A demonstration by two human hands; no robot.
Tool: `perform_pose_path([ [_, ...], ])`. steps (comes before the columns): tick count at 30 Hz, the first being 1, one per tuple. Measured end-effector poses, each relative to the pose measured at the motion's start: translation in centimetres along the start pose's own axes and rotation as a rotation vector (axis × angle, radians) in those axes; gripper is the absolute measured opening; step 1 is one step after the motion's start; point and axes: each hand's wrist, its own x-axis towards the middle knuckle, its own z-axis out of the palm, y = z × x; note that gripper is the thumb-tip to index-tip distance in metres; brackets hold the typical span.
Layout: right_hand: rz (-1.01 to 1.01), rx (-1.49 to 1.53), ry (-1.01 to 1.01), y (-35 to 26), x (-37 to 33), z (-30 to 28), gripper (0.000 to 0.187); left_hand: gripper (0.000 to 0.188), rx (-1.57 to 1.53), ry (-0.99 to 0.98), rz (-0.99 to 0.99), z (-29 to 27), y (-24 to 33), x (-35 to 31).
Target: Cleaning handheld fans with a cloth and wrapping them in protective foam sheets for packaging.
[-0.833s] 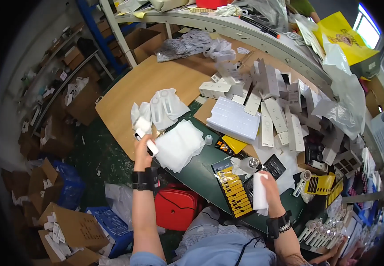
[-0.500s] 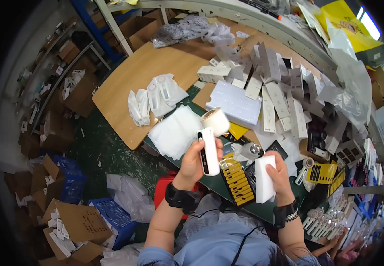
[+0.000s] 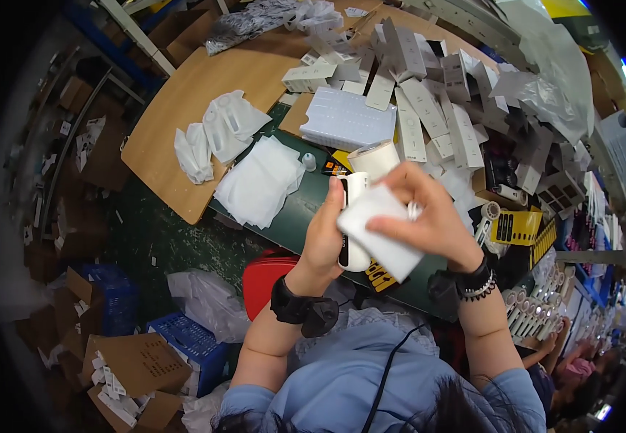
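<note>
My left hand (image 3: 322, 234) grips a white handheld fan (image 3: 356, 257) by its handle, which has a glossy black strip down one side. The fan's thick round head (image 3: 375, 159) points away from me. In my right hand (image 3: 434, 213) is a white sponge-like pad (image 3: 385, 229), pinched between thumb and fingers. This pad lies against the handle and hides much of it. A small white loop shows beside the right fingers. Below the pad, part of a yellow-and-black slotted tray (image 3: 379, 277) sticks out.
White sheets (image 3: 261, 180) and a small translucent bottle (image 3: 309, 162) lie on the green table. Bagged white items (image 3: 230, 126) rest on the wooden board. A pale packing tray (image 3: 349, 119) and many slim boxes (image 3: 425, 108) crowd the back. Several fans (image 3: 540, 307) stand at right.
My right hand has moved left and up, bringing the pad from beside the tray onto the fan's handle. The whole view has shifted a little.
</note>
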Motion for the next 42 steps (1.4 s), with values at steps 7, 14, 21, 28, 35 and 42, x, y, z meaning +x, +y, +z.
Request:
perform_pose_path([
  [7,-0.109,-0.111,0.051,0.4,-1.5,1.5,0.038,0.050,0.038,-0.106,-0.045,-2.1,-1.7,0.3],
  [14,0.132,0.360,0.313,1.9,-1.8,-1.2,0.037,0.047,-0.073,-0.177,-0.199,-0.9,-1.7,-0.9],
  [21,0.210,0.527,0.315,4.6,-10.6,1.4,0.037,0.050,-0.078,-0.175,-0.193,-2.2,-7.6,-2.5],
  [28,0.156,0.470,0.358,3.2,-7.0,1.4,0.041,0.046,-0.087,-0.304,0.056,-1.7,-3.7,-2.1],
  [35,0.118,0.352,0.293,1.3,-5.8,0.7,0.048,0.042,0.139,-0.328,0.176,-1.0,-1.4,-3.4],
  [42,0.022,0.069,0.119,-0.2,-6.4,1.2,0.041,0.043,0.085,-0.357,0.173,-1.1,-1.2,-3.0],
])
